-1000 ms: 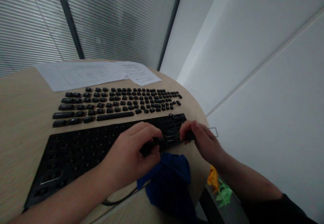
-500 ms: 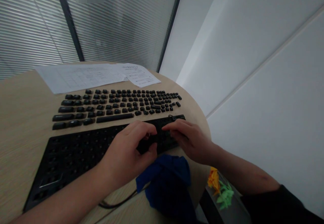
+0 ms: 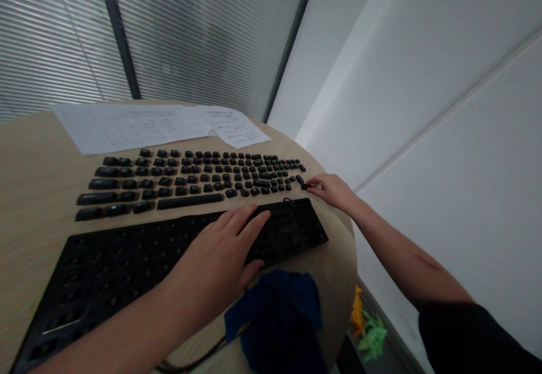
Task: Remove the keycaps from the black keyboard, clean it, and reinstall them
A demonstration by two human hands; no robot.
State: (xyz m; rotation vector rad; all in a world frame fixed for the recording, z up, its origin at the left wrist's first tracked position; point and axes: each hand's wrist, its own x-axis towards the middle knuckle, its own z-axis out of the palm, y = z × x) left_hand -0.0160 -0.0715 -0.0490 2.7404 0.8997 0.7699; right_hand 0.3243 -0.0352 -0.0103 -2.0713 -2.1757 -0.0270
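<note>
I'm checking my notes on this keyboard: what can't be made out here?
In the head view:
Part of the keyboard: hidden behind the left hand.
Keyboard's near-left corner: cut off by the bottom edge.
Legends on loose keycaps: too small and dark.
Text on papers: too small, blurred.

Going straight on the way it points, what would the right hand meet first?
Beyond the black key at its fingers, probably the nearest loose keys at the rows' right end, though depth is unclear.
</note>
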